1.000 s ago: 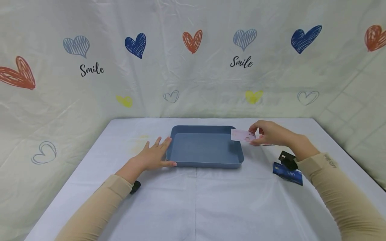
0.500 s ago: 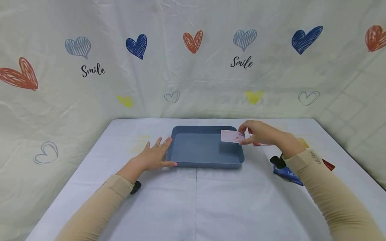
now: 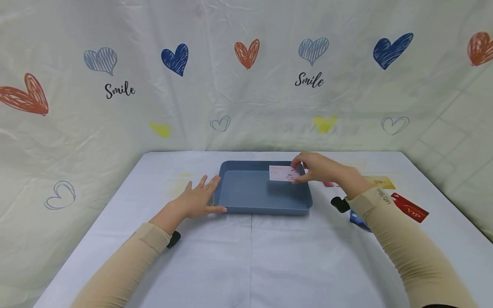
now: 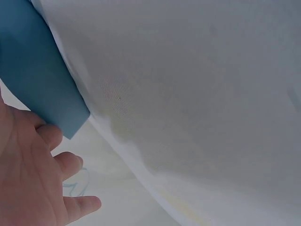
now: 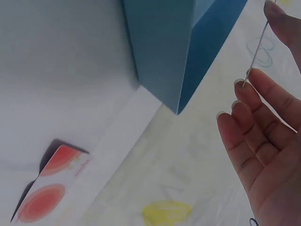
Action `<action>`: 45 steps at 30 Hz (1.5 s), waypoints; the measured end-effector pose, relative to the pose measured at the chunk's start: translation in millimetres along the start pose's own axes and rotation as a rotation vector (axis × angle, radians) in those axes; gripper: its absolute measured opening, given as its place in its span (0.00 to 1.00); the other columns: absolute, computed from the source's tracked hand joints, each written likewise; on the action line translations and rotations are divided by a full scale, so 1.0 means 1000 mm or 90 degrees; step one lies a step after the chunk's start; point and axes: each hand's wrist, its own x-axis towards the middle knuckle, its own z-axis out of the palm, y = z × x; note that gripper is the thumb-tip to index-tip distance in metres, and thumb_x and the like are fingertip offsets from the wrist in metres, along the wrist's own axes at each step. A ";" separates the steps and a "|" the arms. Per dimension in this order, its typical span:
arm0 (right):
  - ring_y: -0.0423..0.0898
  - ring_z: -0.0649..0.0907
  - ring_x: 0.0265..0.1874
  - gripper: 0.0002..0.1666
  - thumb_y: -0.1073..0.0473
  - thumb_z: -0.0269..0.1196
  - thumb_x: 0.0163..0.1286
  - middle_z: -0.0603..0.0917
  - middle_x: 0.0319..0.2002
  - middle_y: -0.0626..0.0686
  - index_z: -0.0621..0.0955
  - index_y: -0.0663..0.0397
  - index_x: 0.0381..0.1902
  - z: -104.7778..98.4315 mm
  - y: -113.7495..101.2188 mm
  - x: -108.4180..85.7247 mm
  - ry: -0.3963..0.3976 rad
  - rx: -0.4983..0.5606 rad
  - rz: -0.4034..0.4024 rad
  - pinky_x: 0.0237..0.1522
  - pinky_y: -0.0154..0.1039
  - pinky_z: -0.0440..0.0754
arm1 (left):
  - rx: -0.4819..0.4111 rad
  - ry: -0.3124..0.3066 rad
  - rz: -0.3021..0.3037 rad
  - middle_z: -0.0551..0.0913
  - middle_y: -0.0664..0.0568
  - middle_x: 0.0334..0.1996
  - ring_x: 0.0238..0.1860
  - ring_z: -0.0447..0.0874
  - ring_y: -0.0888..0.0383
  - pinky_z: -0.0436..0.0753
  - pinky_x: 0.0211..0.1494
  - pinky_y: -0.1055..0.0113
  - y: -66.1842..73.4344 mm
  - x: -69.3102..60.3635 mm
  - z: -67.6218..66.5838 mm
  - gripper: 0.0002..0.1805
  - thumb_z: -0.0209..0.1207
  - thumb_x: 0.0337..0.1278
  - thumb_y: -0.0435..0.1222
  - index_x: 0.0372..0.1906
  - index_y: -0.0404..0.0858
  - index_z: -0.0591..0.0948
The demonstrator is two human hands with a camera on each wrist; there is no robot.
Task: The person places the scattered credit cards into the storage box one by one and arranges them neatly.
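Note:
A shallow blue-grey tray [image 3: 246, 192] lies on the white-covered table. My left hand [image 3: 194, 200] rests at its left side, fingers spread and thumb along the front corner; in the left wrist view this hand [image 4: 28, 165] lies against the tray wall [image 4: 42, 70]. Above the tray's right part, my right hand [image 3: 323, 167] pinches a pale pink card [image 3: 282, 173] with a floral print by its right end. The right wrist view has the card [image 5: 257, 49] almost edge-on between thumb and fingertips, apart from the tray.
Right of the tray lie a gold card [image 3: 379, 182], a red VIP card [image 3: 410, 208] and a blue card [image 3: 359, 220] partly under the right sleeve. A white card with red circles [image 5: 47, 193] lies near the tray. A heart-printed sheet hangs behind the table.
My right hand has carried the pink card leftward, from the tray's right rim to over its interior. The gold and red cards have come out from behind the right arm. The left hand stays put.

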 end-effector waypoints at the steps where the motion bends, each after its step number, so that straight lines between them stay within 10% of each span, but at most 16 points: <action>1: 0.55 0.79 0.43 0.27 0.55 0.78 0.60 0.82 0.44 0.52 0.83 0.62 0.52 0.001 0.000 0.002 0.000 0.001 -0.002 0.48 0.49 0.79 | 0.000 0.000 0.000 0.45 0.46 0.83 0.82 0.36 0.41 0.42 0.75 0.30 0.000 0.000 0.000 0.61 0.54 0.62 0.71 0.84 0.39 0.43; 45: 0.51 0.77 0.46 0.28 0.51 0.78 0.60 0.81 0.48 0.53 0.83 0.58 0.53 0.038 -0.038 0.077 -0.064 0.024 -0.040 0.51 0.46 0.77 | 0.037 0.014 -0.009 0.47 0.47 0.83 0.81 0.38 0.39 0.44 0.74 0.29 0.002 -0.001 -0.001 0.60 0.54 0.62 0.71 0.84 0.38 0.45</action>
